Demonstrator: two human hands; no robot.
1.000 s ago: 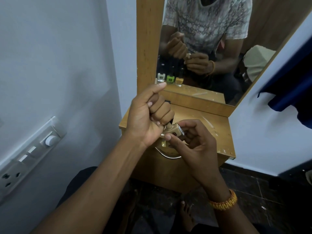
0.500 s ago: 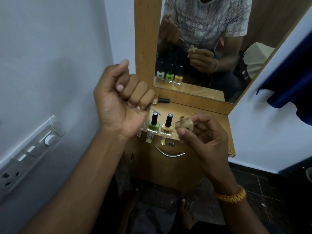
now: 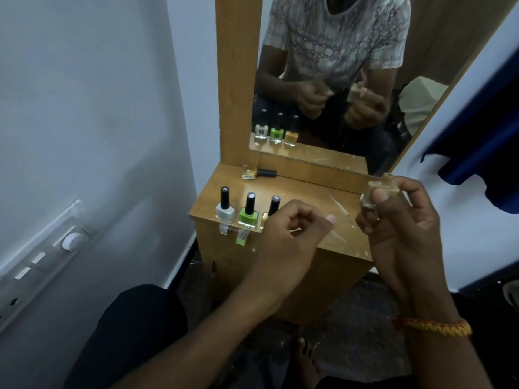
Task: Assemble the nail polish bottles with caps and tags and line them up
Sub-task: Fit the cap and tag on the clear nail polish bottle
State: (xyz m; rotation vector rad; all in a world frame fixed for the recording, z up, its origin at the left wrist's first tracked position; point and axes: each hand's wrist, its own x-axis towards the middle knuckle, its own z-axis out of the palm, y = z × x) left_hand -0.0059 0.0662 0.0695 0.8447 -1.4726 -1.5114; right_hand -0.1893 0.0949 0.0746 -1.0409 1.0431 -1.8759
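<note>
My right hand (image 3: pixel 401 220) holds an uncapped beige nail polish bottle (image 3: pixel 377 192) up above the right end of the small wooden table (image 3: pixel 309 192). My left hand (image 3: pixel 292 228) is curled into a fist over the table's front edge, and the cap it pulled off is hidden inside. Three capped bottles stand in a row at the front left: a pale one (image 3: pixel 224 211), a green one (image 3: pixel 248 216) and a yellow one (image 3: pixel 271 207) partly behind my left hand. Clear tags (image 3: pixel 241 237) hang over the edge below them.
Another yellow bottle (image 3: pixel 257 173) lies on its side at the back, under the mirror (image 3: pixel 323 80). A switch panel (image 3: pixel 50 256) is on the left wall and a blue cloth (image 3: pixel 483 153) hangs at the right. My knee and bare foot are below the table.
My left hand pulled the cap off the beige bottle, rose, then dropped to the table's front edge. My right hand carried the open bottle up and to the right.
</note>
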